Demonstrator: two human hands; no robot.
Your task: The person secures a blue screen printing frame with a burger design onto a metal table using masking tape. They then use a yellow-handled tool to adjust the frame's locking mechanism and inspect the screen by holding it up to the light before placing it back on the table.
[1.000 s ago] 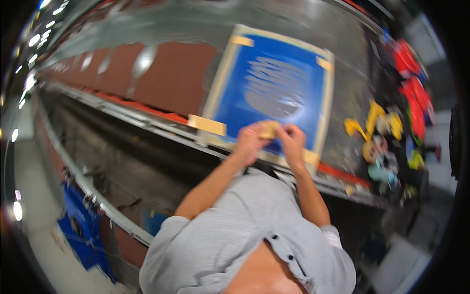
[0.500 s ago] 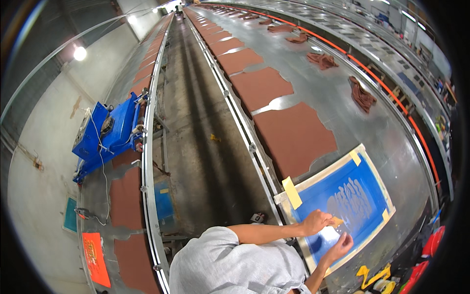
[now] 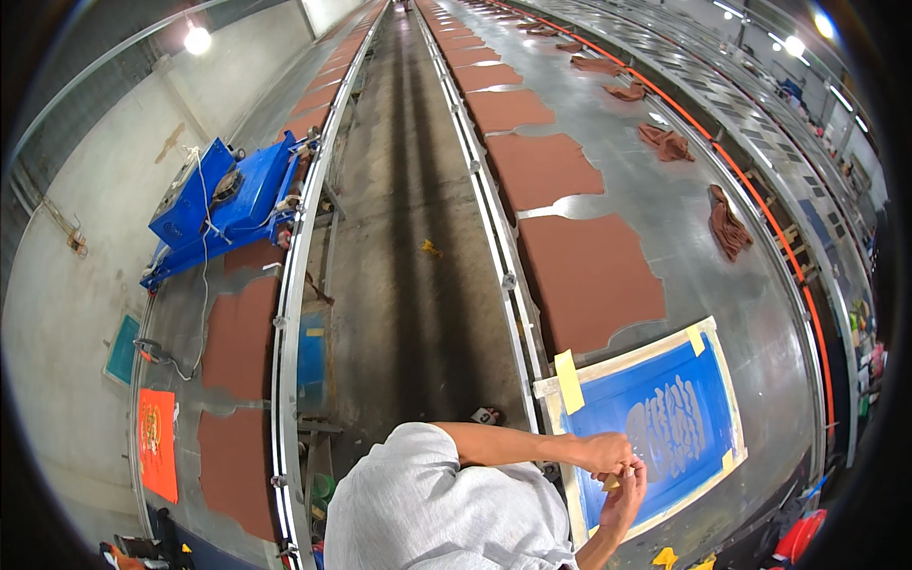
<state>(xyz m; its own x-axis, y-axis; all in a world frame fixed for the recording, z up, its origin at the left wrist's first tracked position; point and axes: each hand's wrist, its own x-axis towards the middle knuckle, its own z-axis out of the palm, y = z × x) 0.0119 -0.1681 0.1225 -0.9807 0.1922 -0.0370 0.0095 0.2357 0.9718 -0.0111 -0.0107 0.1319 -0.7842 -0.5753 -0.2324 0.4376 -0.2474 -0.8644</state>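
Note:
A blue printing screen [image 3: 698, 380] in a pale frame lies on the long metal table, with yellow tape strips on its corners. Both my hands meet over the screen's near edge. My left hand [image 3: 608, 452] and my right hand [image 3: 629, 498] pinch a small yellow piece of tape [image 3: 611, 483] between them, just above the blue mesh beside the pale printed pattern [image 3: 670, 427]. My grey shirt [image 3: 437, 513] fills the lower middle of the view.
Red-brown fabric panels [image 3: 589, 275] lie in a row along the metal table, with crumpled red-brown cloths [image 3: 727, 223] further right. A concrete aisle [image 3: 408, 247] runs between two tables. A blue machine [image 3: 223, 204] sits on the left table. An orange printed sheet [image 3: 157, 442] lies at lower left.
The view has swung from close over the screen to a wide look along the tables. My hands stay together at the screen's near edge with the yellow tape.

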